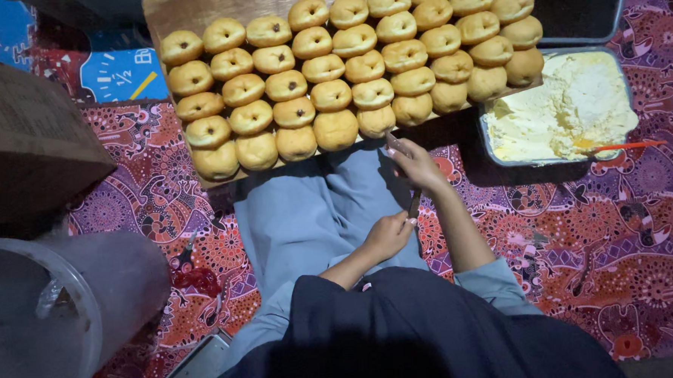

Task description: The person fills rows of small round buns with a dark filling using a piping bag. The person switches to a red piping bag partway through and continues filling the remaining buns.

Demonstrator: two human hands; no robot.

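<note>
Dark sleeves and a dark top fill the bottom edge, with pale blue cloth (307,213) over the person's lap just beyond. Left of the lap lies a clear plastic tub (54,315) on its side, and behind it a brown cardboard box (24,142). Everything sits on a patterned red and purple mat (581,239).

Over the lap the left hand (388,236) is curled into a fist around the lower end of a thin dark tool (414,202), most likely a knife, though its shape is hard to make out. The right hand (415,163) is just above it, fingers pinched together on the tool's upper end near the front edge of a wooden board (177,11).

That board carries rows of round golden buns (332,95), packed side by side and touching; several show a small dark spot in the middle. To the right of the board stands a metal tray (487,141) of pale yellow cream with an orange-handled utensil (626,146) resting in it. A second, dark tray (578,8) lies behind that one.
</note>
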